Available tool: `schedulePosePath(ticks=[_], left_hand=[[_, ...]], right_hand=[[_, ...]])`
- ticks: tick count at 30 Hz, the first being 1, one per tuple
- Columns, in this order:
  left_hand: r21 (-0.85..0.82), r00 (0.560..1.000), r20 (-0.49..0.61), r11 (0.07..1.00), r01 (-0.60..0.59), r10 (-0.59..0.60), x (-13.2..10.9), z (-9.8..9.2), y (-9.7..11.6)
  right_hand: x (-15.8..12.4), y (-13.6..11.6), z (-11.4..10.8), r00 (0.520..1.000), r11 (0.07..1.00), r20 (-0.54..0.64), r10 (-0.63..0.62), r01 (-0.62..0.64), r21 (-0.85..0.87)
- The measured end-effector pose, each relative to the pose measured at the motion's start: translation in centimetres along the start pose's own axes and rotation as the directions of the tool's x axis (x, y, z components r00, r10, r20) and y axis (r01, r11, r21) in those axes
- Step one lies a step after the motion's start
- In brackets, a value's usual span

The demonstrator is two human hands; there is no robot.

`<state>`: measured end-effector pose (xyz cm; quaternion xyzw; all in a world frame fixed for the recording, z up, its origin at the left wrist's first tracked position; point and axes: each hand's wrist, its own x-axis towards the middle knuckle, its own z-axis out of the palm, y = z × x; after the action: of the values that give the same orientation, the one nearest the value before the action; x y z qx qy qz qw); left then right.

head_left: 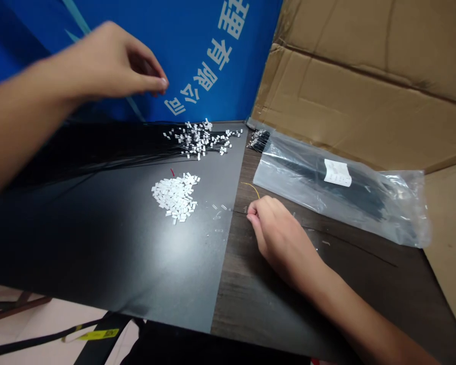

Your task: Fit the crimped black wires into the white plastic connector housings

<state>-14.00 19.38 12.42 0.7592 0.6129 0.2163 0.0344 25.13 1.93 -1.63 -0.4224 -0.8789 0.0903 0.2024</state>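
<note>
My right hand point(279, 228) is over the wood-grain table, thumb and forefinger pinched on a thin black wire point(357, 247). One end of the wire sticks out just left of the fingertips, and the rest trails off to the right. High on the left, in front of the blue panel, my left hand point(125, 66) is closed in a pinch; anything between its fingertips is too small to make out. Below it lies a bundle of black wires point(137, 152) with white connectors point(199, 139) at their ends. Nearer me is a loose pile of small white connector housings point(177, 197).
A clear plastic bag point(365, 192) of black wires lies at the right before a cardboard wall point(365, 91). A blue panel point(155, 40) stands at the back. A yellow wire piece point(254, 186), a red scrap point(172, 172) and clear bits point(218, 215) lie around.
</note>
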Motion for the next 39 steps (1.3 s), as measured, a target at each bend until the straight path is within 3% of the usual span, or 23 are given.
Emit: schedulePosePath(ticks=[4, 8, 11, 14, 19, 24, 29, 39], left_hand=[[0.001, 0.990, 0.032, 0.991, -0.137, 0.137, -1.8, 4.4, 0.4], [-0.081, 0.953, 0.070, 0.954, -0.288, 0.294, -6.5, 6.1, 1.8], [-0.233, 0.868, 0.206, 0.884, -0.404, 0.451, -10.3, 6.1, 3.3], [-0.370, 0.794, 0.274, 0.822, -0.433, 0.542, -12.7, 6.7, 4.1], [-0.429, 0.743, 0.306, 0.783, -0.451, 0.596, -13.1, 8.0, 3.9], [-0.403, 0.731, 0.320, 0.785, -0.471, 0.603, -13.3, 7.8, 4.3], [-0.356, 0.688, 0.386, 0.787, -0.504, 0.615, -13.9, 7.7, 5.1], [-0.333, 0.678, 0.405, 0.789, -0.516, 0.614, -14.4, 7.5, 5.3]], right_hand=[[-0.3, -0.3, -0.4, 0.994, 0.999, -0.106, 0.010, -0.006, 0.041], [-0.6, -0.8, -0.5, 0.988, 0.998, -0.156, 0.014, -0.005, 0.063], [-0.7, -0.8, -0.7, 0.986, 0.997, -0.164, 0.016, -0.004, 0.073], [-0.7, -0.7, -0.7, 0.989, 0.997, -0.147, 0.009, 0.002, 0.077], [-0.7, -0.5, -0.7, 0.989, 0.997, -0.148, 0.003, 0.008, 0.074], [-0.7, -0.7, -0.9, 0.987, 0.998, -0.162, 0.002, 0.009, 0.067], [-0.6, -0.9, -1.0, 0.989, 0.998, -0.150, -0.004, 0.014, 0.065], [-0.6, -0.7, -1.3, 0.992, 0.995, -0.118, 0.037, -0.026, 0.096]])
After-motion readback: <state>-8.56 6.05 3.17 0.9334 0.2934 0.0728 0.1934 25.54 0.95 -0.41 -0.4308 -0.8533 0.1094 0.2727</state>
